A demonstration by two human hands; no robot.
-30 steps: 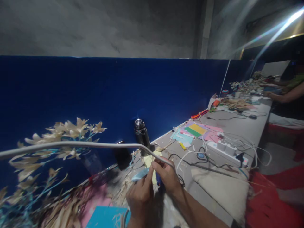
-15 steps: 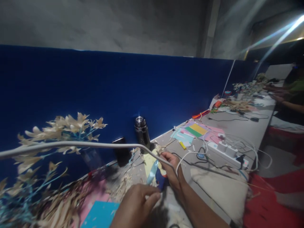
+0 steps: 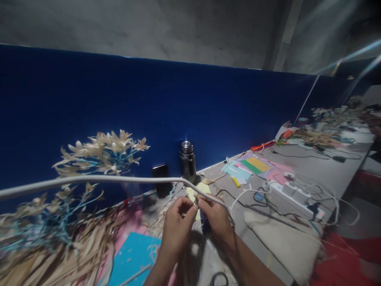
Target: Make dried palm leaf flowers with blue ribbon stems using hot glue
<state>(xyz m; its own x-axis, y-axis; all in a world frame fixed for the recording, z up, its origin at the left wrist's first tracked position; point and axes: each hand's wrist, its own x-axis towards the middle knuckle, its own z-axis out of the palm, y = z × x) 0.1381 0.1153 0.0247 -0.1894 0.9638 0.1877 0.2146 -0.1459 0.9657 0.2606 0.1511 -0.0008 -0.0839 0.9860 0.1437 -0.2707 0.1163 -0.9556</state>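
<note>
My left hand (image 3: 177,222) and my right hand (image 3: 218,217) meet over the middle of the table, fingertips almost touching. Both are closed in a pinch; whatever is between the fingers is too small and hidden to name. Just below my right hand shows a dark blue object (image 3: 204,222), partly covered. Pale yellow paper (image 3: 203,188) lies behind the fingertips. To the left of my left hand is a bright blue sheet (image 3: 133,254) with scraps on it. A dark loop (image 3: 219,279), like a scissors handle, lies below the hands.
A white cable (image 3: 119,180) crosses in front of the view. Cream artificial flowers (image 3: 110,149) and dried husk strips (image 3: 68,258) fill the left. A black flask (image 3: 187,163) and a phone (image 3: 160,178) stand behind. To the right are a power strip (image 3: 293,198) and a cream pouch (image 3: 282,242).
My left hand has moved up and forward to meet my right hand, its fingers now pinched. The light blue strip and pale petals seen by my right hand are now out of sight. The view has shifted.
</note>
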